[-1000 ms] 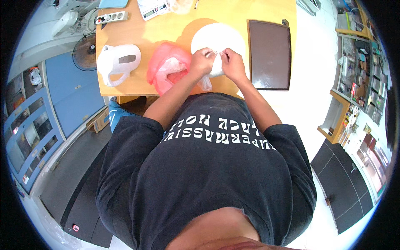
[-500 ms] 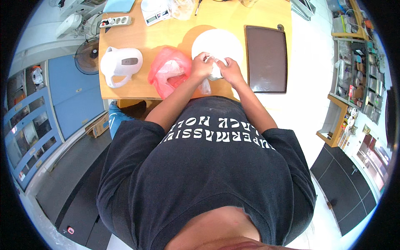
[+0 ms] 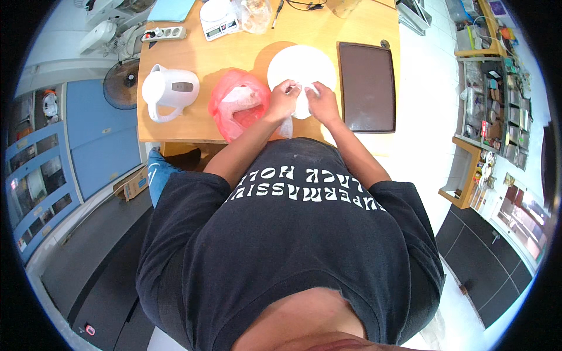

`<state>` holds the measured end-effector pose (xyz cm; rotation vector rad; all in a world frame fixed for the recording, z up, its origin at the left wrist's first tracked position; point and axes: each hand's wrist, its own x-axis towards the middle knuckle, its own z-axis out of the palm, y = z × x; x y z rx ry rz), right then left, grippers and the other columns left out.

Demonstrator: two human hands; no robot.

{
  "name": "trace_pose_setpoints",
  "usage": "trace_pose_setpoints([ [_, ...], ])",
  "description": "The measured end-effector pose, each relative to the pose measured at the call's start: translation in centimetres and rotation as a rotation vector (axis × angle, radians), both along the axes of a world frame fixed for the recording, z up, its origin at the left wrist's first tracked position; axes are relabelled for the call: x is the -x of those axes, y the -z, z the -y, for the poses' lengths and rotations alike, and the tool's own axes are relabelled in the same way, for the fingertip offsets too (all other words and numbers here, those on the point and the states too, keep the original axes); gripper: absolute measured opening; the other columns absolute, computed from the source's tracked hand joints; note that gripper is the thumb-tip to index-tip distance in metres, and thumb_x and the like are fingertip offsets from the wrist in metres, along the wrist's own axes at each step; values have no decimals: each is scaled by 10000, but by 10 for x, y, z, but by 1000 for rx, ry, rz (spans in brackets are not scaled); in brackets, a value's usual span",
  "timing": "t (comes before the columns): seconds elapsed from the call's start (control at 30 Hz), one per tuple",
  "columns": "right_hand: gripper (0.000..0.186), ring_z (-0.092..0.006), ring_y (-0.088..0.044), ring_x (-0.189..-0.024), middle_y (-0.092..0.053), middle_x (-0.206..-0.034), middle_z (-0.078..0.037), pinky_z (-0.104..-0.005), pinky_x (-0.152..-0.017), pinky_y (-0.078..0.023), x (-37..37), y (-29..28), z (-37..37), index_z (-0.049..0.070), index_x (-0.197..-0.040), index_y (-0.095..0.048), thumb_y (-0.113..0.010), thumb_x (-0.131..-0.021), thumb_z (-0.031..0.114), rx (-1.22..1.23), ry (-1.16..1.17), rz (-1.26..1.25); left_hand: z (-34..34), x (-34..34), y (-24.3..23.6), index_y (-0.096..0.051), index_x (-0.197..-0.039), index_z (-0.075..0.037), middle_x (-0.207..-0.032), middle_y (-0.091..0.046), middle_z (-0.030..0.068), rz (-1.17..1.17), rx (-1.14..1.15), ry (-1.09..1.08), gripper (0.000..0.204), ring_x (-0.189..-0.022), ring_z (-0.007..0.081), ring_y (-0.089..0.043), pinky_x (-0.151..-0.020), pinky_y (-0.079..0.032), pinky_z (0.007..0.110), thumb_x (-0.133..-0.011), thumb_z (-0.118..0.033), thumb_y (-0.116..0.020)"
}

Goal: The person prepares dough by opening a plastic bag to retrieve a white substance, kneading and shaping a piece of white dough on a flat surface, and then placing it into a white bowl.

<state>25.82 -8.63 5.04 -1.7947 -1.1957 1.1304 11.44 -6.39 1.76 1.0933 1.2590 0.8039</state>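
Observation:
Both hands work close together at the near edge of a white round dish (image 3: pixel 300 61) on the table. My left hand (image 3: pixel 283 99) pinches a thin whitish plastic bag (image 3: pixel 285 128), part of which hangs below the wrist. My right hand (image 3: pixel 323 104) has its fingers closed at the other side, with a bit of white at the fingertips. Between the hands shows a smooth white patch; whether it is bag or dish I cannot tell. Just left of my left wrist sits a crumpled red plastic bag (image 3: pixel 221 111) with a white packet (image 3: pixel 240 98) inside.
A white electric kettle (image 3: pixel 171 90) stands at the table's left. A dark brown tray (image 3: pixel 367 88) lies on the right. At the back are a white kitchen scale (image 3: pixel 219 17), a clear bag (image 3: pixel 256 14), a power strip (image 3: pixel 164 34) and a black cable (image 3: pixel 305 6).
My hands have drawn slightly apart at the fingertips, and the white patch between them shows more plainly. The whole view has shifted a little.

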Motion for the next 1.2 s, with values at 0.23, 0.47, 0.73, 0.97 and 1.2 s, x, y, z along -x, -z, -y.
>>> trace_pose_setpoints([
  [0.23, 513, -330, -726, -978, -734, -1048, -280, -403, -871, -539, 10, 11, -2, -128, -1238, -640, -677, -946, 292, 105, 51, 178, 5, -1, 12, -690, -1009, 13, -874, -681, 57, -40, 283, -172, 225, -756, 124, -607, -670, -485, 302, -990, -210, -672],
  [0.47, 454, -407, -727, -990, -729, -1022, -305, -429, -879, -550, 4, 27, 1, -103, -1163, -678, -674, -915, 277, 133, 103, 112, 9, -3, -2, -679, -1074, 8, -864, -652, 40, 100, 435, -156, 239, -715, 122, -566, -638, -467, 295, -1021, -220, -629],
  [0.73, 687, -360, -661, -1085, -631, -1233, -299, -385, -898, -545, 5, 21, -9, -68, -1351, -497, -792, -830, 270, 87, 227, 34, 8, -21, 20, -607, -1252, 38, -1043, -693, 94, 380, 384, -282, 282, -945, 179, -665, -807, -545, 324, -1017, -118, -591],
  [0.97, 849, -424, -635, -1171, -609, -1269, -330, -452, -990, -517, -14, -14, -13, 24, -1460, -344, -817, -784, 223, 129, 227, 72, -3, -4, 15, -602, -1260, 68, -1090, -718, 154, 36, 224, -64, 376, -966, 241, -706, -844, -554, 361, -967, -165, -639],
  [1.2, 806, -457, -691, -1028, -706, -1101, -282, -501, -887, -556, -50, -44, -34, 114, -1451, -413, -817, -755, 156, -115, -189, 391, -28, 21, -10, -664, -1251, -46, -1012, -735, 139, -405, -137, 31, 364, -856, 246, -705, -815, -556, 371, -924, -201, -706],
])
